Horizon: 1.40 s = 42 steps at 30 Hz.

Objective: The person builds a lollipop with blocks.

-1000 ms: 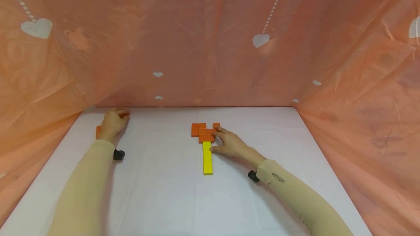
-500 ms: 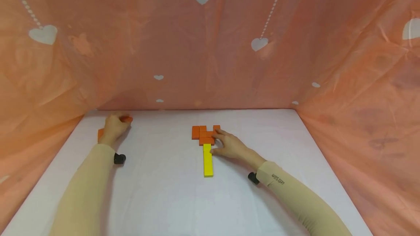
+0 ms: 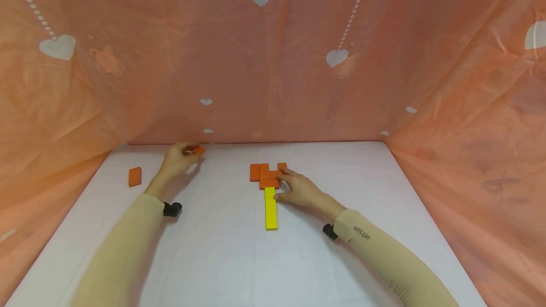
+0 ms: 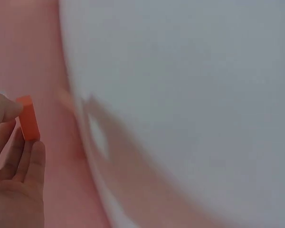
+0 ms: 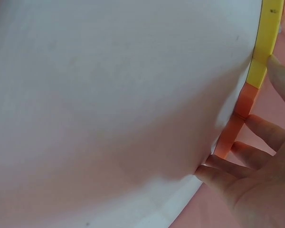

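Between thumb and fingertips, my left hand (image 3: 176,161) pinches an orange wooden block (image 4: 29,121) above the back left of the table. My right hand (image 3: 304,189) lies beside a flat arrangement at the table's middle, fingers spread and fairly straight. Its fingertips touch the orange blocks (image 5: 230,135), and its thumb is at the yellow strip (image 3: 270,210). Several orange blocks (image 3: 268,184) sit edge to edge at the top of the yellow strip, with a notch between the raised left part and the right block (image 3: 282,166). Fingers partly cover the right side.
One loose orange block (image 3: 134,176) lies at the left of the white-covered table (image 3: 204,259). Orange cloth (image 3: 230,60) with white hearts rises along the back and both sides.
My left hand picked up an orange block at the back left and has carried it rightward, uncovering the loose block there. My right hand stays in place by the arrangement.
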Each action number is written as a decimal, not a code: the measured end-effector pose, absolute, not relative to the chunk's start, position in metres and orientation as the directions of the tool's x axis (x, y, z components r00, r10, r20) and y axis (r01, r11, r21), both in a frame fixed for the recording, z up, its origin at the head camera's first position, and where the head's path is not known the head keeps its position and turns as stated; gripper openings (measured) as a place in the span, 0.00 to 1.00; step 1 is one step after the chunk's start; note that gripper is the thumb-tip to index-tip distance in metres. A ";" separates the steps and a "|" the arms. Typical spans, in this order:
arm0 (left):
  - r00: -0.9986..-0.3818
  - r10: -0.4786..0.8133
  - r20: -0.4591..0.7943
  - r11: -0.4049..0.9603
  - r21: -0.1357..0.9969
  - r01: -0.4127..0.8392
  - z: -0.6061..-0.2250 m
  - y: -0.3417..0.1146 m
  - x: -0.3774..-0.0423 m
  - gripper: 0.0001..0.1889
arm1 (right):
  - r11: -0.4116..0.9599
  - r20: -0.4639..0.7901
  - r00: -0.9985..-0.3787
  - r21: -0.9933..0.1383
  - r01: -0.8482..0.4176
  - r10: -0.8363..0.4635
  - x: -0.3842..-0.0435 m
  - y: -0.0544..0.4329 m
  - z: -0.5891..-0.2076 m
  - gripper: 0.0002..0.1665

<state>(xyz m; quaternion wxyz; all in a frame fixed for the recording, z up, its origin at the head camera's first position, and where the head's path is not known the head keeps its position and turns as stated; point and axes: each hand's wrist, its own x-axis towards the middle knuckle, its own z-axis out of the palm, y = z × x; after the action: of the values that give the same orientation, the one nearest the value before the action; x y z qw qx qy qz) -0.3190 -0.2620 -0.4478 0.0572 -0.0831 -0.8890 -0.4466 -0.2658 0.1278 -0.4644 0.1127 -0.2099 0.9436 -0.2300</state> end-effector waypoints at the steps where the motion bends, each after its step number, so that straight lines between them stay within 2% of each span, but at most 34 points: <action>1: -0.978 0.110 0.179 0.579 0.788 0.209 -0.447 -0.255 -0.320 0.22 | 0.806 -0.115 -0.886 -0.481 -0.346 -0.449 -0.266 0.128 -0.464 0.44; 10: -0.936 0.228 0.268 0.541 0.765 0.351 -0.438 -0.200 -0.327 0.21 | 0.803 -0.105 -0.881 -0.472 -0.364 -0.461 -0.264 0.129 -0.463 0.42; 16: -0.917 0.292 0.273 0.545 0.740 0.394 -0.436 -0.165 -0.332 0.19 | 0.799 -0.099 -0.879 -0.474 -0.370 -0.466 -0.266 0.130 -0.463 0.41; 24: -0.892 0.390 0.227 0.534 0.734 0.420 -0.441 -0.125 -0.339 0.19 | 0.794 -0.100 -0.882 -0.491 -0.358 -0.460 -0.265 0.129 -0.464 0.41; 30: -0.878 0.456 0.145 0.537 0.741 0.402 -0.445 -0.104 -0.344 0.21 | 0.792 -0.097 -0.880 -0.490 -0.364 -0.464 -0.265 0.130 -0.464 0.41; 42: -0.832 0.554 0.022 0.572 0.717 0.399 -0.451 -0.083 -0.359 0.19 | 0.781 -0.084 -0.876 -0.500 -0.375 -0.475 -0.265 0.131 -0.463 0.40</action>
<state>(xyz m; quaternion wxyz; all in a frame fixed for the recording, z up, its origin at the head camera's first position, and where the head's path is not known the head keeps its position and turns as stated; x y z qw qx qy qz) -0.3585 -0.0834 -0.4512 -0.1031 -0.2705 -0.8805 -0.3753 -0.2652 0.1313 -0.4629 0.1032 -0.2266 0.9379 -0.2416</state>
